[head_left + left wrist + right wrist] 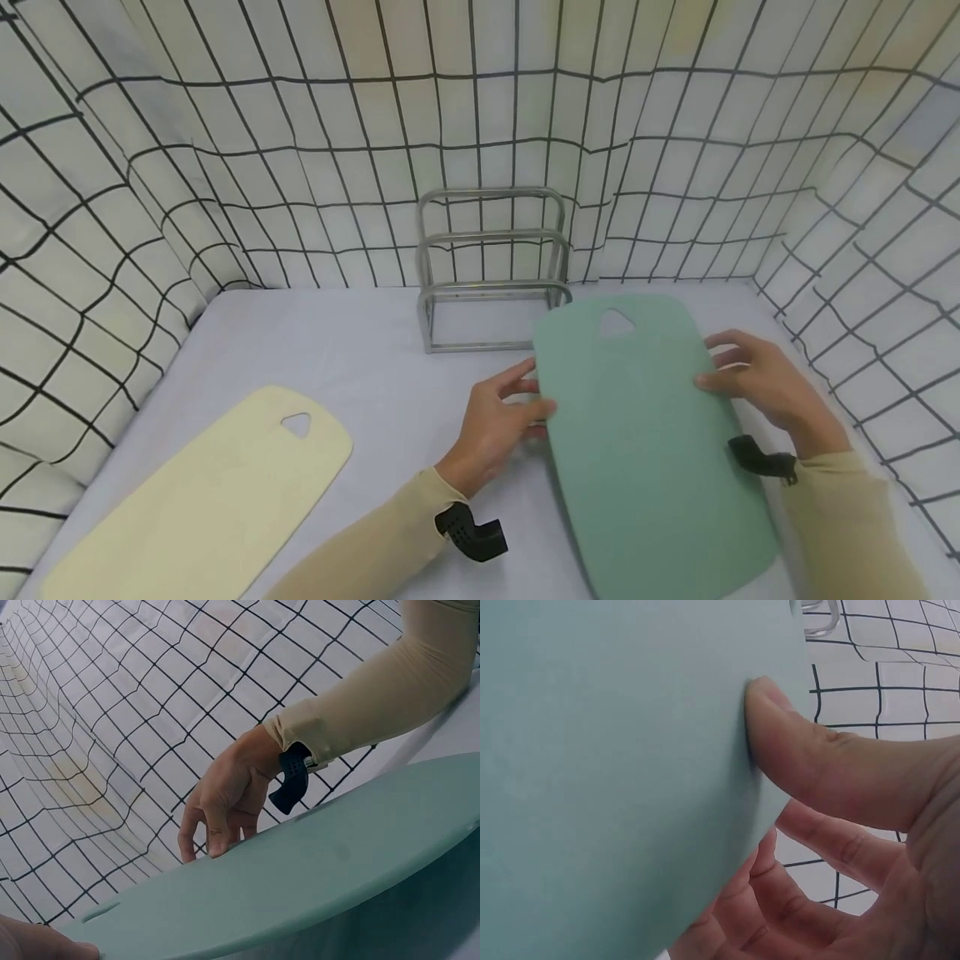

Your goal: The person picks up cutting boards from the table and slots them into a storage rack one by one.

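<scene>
Both hands hold a pale green cutting board [645, 433] by its long edges, its end with the cut-out hole pointing away from me. My left hand [498, 421] grips the left edge, thumb on the upper face and fingers beneath. On the opposite edge, my right hand [765, 387] pinches the board the same way. In the right wrist view the thumb [802, 757] presses on the face while the other fingers curl behind it. The board's far end overlaps the right front of a metal wire rack [491, 287] in the head view.
A pale yellow cutting board [217, 492] with a similar hole lies flat on the white tabletop [360, 333] at the left. Walls of white cloth with a black grid [360, 150] stand at the back and both sides. The rack has several upright loops.
</scene>
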### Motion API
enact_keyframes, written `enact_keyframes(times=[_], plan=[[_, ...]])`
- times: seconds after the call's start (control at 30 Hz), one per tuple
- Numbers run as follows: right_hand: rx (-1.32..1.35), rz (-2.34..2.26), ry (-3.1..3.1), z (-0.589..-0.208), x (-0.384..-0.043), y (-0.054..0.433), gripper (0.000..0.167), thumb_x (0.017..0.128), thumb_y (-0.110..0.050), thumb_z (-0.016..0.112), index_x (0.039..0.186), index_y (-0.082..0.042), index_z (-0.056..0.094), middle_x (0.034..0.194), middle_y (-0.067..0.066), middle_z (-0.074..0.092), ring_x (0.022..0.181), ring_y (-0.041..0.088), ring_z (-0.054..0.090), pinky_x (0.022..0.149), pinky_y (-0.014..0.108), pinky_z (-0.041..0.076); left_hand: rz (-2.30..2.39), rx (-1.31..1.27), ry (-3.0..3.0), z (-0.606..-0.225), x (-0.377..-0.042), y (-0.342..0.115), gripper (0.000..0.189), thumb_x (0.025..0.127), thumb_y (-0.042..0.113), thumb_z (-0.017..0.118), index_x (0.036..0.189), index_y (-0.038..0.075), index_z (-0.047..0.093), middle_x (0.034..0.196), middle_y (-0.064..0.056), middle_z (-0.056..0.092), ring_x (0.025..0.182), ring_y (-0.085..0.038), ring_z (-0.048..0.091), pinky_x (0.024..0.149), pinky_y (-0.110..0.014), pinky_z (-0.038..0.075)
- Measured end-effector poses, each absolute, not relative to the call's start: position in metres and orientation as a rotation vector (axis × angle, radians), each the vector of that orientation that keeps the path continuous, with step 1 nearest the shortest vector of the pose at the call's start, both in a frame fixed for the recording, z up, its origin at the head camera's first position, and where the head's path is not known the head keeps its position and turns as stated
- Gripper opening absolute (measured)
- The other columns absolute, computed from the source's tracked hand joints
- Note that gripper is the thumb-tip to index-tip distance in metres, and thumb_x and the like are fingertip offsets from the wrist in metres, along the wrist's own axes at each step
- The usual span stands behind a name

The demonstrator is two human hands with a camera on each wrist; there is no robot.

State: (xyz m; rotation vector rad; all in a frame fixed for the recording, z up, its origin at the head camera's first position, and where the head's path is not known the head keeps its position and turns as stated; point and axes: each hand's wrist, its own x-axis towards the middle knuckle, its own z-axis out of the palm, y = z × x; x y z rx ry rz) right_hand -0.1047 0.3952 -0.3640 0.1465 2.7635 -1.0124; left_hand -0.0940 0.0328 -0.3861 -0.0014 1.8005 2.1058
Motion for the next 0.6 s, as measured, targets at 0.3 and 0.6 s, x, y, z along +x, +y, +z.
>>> enact_keyframes(times=[0.3,0.6], plan=[[0.112,-1.069,2.782,-0.361,-0.107,0.379,0.080,0.093,-0.035,0.076,0.154,-0.001,0.038,0.143,0.034,0.051,0.127,0.051,0.057,0.100,0.066,0.051,2.096,-0.005,1.874,-0.383,-0.097,0.021,0.070,0.086,0.001,0.076,0.150,0.021,0.055,0.129,-0.016,0.065,0.078,-0.010,0.073,0.074,-0.032,0.065],[0.175,-1.074,2.761,-0.361,-0.105,0.366,0.084,0.092,-0.037,0.076,0.157,0.000,0.036,0.145,0.034,0.050,0.130,0.052,0.056,0.102,0.069,0.049,2.100,-0.012,1.892,-0.387,-0.100,0.010,0.055,0.086,0.000,0.076,0.138,0.014,0.065,0.132,-0.017,0.062,0.079,-0.011,0.072,0.077,-0.035,0.066]])
